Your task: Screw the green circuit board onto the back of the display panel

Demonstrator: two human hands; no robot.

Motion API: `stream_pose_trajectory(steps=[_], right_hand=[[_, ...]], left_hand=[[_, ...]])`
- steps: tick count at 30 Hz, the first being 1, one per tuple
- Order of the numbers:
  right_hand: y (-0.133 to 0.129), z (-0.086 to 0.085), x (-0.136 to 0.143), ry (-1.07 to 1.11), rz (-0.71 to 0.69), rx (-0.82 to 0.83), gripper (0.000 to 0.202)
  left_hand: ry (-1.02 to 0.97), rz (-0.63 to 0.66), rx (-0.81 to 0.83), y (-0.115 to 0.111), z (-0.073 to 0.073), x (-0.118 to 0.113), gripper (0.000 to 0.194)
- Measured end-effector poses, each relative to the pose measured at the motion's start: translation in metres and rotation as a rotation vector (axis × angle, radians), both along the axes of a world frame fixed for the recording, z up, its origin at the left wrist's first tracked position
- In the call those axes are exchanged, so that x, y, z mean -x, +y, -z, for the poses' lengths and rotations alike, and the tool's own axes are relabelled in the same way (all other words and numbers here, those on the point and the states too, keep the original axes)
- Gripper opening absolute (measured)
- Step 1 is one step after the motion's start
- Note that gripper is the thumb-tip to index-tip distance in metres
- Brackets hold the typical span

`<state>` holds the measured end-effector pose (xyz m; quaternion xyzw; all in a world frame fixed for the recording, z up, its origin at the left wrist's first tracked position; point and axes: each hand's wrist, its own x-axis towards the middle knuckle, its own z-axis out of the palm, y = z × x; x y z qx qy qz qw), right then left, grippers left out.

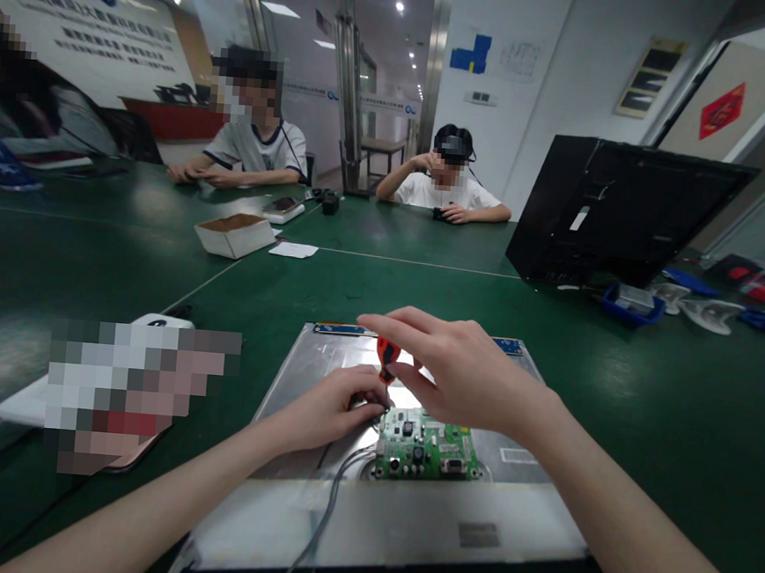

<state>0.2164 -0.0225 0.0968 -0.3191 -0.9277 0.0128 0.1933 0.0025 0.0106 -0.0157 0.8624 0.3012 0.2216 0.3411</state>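
My right hand (459, 368) holds a small screwdriver (387, 356) with an orange and black handle, fingers over its top and thumb at its side. The screwdriver stands nearly upright, its shaft pointing down at the upper left corner of a green circuit board (432, 449). By the shaft's tip, my left hand (337, 399) has its fingers curled and closed; what they pinch is hidden. The board lies on the silvery back of a flat display panel (297, 368). Grey cables (331, 503) run from the board's left side toward the front edge.
A black monitor housing (580, 214) stands at the right, beside a blue tray (633, 306) of small parts. An open white box (235, 235) sits farther left. Blurred-out items lie near my left forearm. Two people (257, 149) (453, 186) sit across the green table (383, 278).
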Motion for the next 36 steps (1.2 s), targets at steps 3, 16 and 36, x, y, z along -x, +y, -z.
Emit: stream_pose_trajectory(steps=[3, 16, 36], right_hand=[[0.0004, 0.0006, 0.0004, -0.009, 0.024, -0.018, 0.048], [0.0014, 0.0009, 0.0006, 0.007, 0.004, -0.035, 0.034], [0.0014, -0.0004, 0.0014, -0.004, 0.046, -0.037, 0.027]], left_hand=[[0.005, -0.012, -0.013, -0.0016, -0.0024, -0.0009, 0.01], [0.016, -0.017, -0.009, -0.0004, 0.002, 0.0004, 0.011], [0.0, -0.023, 0.001, -0.0017, -0.0013, -0.0007, 0.009]])
